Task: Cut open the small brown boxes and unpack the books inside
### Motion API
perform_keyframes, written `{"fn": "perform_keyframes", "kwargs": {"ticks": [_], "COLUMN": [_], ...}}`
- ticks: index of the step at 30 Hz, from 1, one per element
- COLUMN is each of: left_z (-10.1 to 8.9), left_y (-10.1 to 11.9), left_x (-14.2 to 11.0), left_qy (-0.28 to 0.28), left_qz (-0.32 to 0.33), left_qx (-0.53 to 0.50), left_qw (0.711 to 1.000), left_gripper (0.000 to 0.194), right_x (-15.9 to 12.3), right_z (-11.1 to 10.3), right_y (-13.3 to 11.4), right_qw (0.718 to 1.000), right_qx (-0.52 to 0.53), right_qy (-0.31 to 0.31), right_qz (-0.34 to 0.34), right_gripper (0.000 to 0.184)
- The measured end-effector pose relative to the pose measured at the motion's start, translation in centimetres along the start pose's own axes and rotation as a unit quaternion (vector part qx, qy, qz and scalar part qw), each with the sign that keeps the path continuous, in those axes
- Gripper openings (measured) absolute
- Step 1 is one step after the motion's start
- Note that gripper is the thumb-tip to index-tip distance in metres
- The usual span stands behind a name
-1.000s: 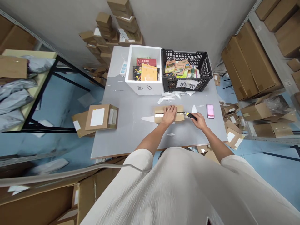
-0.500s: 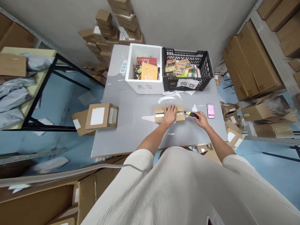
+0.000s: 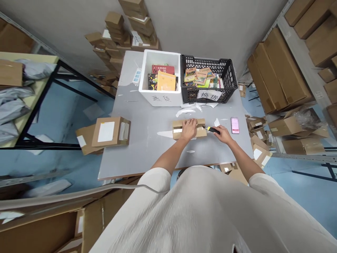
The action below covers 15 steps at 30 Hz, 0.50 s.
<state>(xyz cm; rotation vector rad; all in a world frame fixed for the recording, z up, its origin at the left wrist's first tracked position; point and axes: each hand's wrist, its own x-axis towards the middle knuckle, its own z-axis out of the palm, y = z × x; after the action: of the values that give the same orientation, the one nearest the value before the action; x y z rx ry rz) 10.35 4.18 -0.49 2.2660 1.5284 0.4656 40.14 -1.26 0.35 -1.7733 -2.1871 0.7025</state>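
Note:
A small cardboard box (image 3: 201, 131) lies on the grey table (image 3: 142, 140), with clear tape along its middle seam. Pressed on top of this box is my left hand (image 3: 189, 129), its fingers bent over the far flap. My right hand (image 3: 223, 134) is closed round the black and yellow handle of a utility knife (image 3: 213, 130). The blade points left and meets the right end of the box near the seam. Scraps of white paper (image 3: 185, 111) lie just behind the box.
A white foam box (image 3: 160, 98) and a black plastic crate (image 3: 229, 86), both with books inside, stand at the back. A phone (image 3: 235, 125) lies at the right. Another cardboard box (image 3: 110, 131) sits at the table's left edge. Stacked cartons (image 3: 284, 70) fill the right side.
The knife has drawn back slightly towards the box's right end, and the seam there looks more open. My left hand stays on the box. The whole view has shifted a little.

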Motion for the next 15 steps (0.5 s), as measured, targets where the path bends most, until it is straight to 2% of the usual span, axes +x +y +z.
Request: {"fn": "perform_keyframes", "kwargs": {"ticks": [4,8,12,15], "left_z": [0.1,-0.3,-1.4,-2.5], "left_y": [-0.1,-0.7,-2.1,-3.5], "left_x": [-0.5,-1.2,-3.3,-5.6], "left_qy": [-0.005,-0.02,-0.015,-0.007], "left_qz": [0.0,0.016,0.028,-0.013], "left_qx": [-0.009,-0.019,-0.018,-0.009], "left_qw": [1.0,0.999,0.999,1.0], "left_gripper": [0.057,0.056,0.05,0.048], "right_x": [0.5,-0.5,-2.3,-3.0], "right_z": [0.5,1.1,2.6,4.0], "right_y": [0.5,2.1,3.8,4.7], "right_qw": [0.999,0.995,0.981,0.966], "right_qx": [0.009,0.031,0.03,-0.002], "right_qy": [0.029,0.054,0.06,0.032], "right_qz": [0.029,0.078,0.184,0.256], "right_gripper": [0.052,0.052,0.045,0.04]}}
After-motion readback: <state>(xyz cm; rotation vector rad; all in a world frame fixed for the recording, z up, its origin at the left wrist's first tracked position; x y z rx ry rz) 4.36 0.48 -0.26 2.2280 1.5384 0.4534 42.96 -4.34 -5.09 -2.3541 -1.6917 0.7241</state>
